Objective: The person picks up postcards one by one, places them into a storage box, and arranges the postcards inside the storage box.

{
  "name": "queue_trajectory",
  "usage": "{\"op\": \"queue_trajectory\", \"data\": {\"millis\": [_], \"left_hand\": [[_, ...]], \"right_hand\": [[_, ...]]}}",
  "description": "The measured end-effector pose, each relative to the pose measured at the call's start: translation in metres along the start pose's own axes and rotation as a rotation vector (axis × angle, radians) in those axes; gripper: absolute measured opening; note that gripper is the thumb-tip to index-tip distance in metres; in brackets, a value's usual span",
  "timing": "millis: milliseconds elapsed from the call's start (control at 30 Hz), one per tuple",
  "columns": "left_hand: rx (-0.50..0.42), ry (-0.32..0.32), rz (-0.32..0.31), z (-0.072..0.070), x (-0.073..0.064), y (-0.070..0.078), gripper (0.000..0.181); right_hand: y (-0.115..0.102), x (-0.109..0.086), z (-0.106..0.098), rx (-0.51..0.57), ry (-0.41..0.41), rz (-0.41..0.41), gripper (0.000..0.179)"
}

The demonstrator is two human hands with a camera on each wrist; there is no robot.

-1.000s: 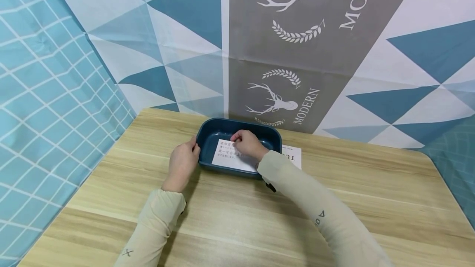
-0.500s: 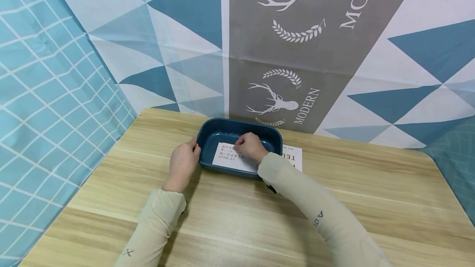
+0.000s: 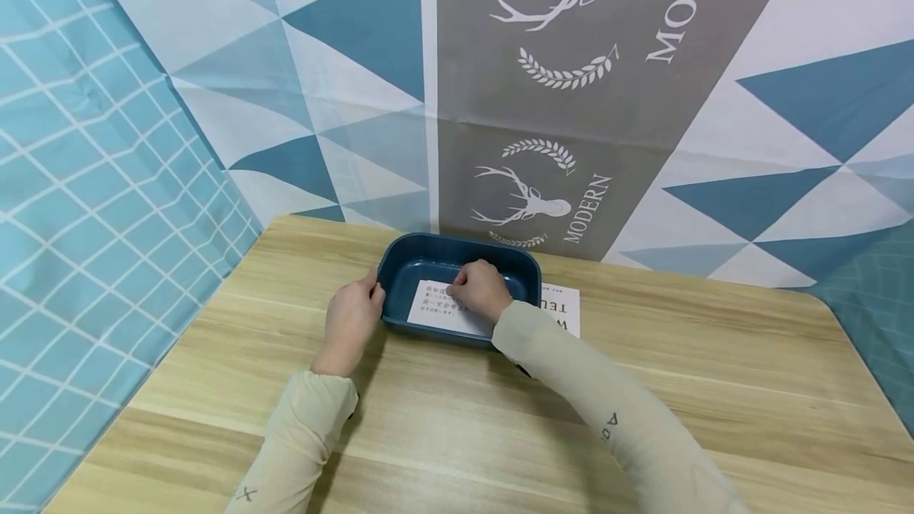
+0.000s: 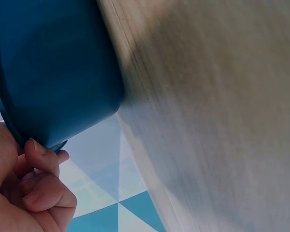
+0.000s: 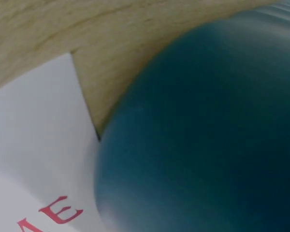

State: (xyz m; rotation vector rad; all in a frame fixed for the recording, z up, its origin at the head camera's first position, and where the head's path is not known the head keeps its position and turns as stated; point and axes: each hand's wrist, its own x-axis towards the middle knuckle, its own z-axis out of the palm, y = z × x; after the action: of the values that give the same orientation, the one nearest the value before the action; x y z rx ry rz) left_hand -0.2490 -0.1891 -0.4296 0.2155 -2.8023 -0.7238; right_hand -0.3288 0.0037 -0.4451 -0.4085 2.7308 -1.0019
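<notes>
A dark blue plastic bin with rounded corners stands near the back of the table. My left hand grips its left rim, thumb and curled fingers closing on the edge in the left wrist view, where the bin's outer wall fills the upper left. Inside the bin lies a white printed card with lines of characters. My right hand reaches over the bin's right side and pinches the card near its upper edge. The fingertips are partly hidden. The right wrist view shows only the bin and a printed sheet, not the hand.
Another white sheet with large lettering lies against the bin's right side; red letters show on it in the right wrist view. The wood-grain table extends forward and right. A patterned cloth hangs right behind the bin.
The card's upper edge has dropped slightly lower in the bin, and my right hand has shifted a little with it. My left hand stays on the rim. The head view has tilted slightly.
</notes>
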Motion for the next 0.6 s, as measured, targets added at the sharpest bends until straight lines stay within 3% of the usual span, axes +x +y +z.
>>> {"op": "queue_trajectory", "data": {"millis": [267, 600], "left_hand": [[-0.005, 0.005, 0.004, 0.001, 0.000, 0.002, 0.038], [0.001, -0.016, 0.006, 0.000, -0.001, -0.001, 0.038]], "right_hand": [[0.002, -0.007, -0.018, 0.031, 0.032, -0.032, 0.023], [0.004, -0.025, -0.052, 0.091, 0.051, 0.035, 0.029]]}}
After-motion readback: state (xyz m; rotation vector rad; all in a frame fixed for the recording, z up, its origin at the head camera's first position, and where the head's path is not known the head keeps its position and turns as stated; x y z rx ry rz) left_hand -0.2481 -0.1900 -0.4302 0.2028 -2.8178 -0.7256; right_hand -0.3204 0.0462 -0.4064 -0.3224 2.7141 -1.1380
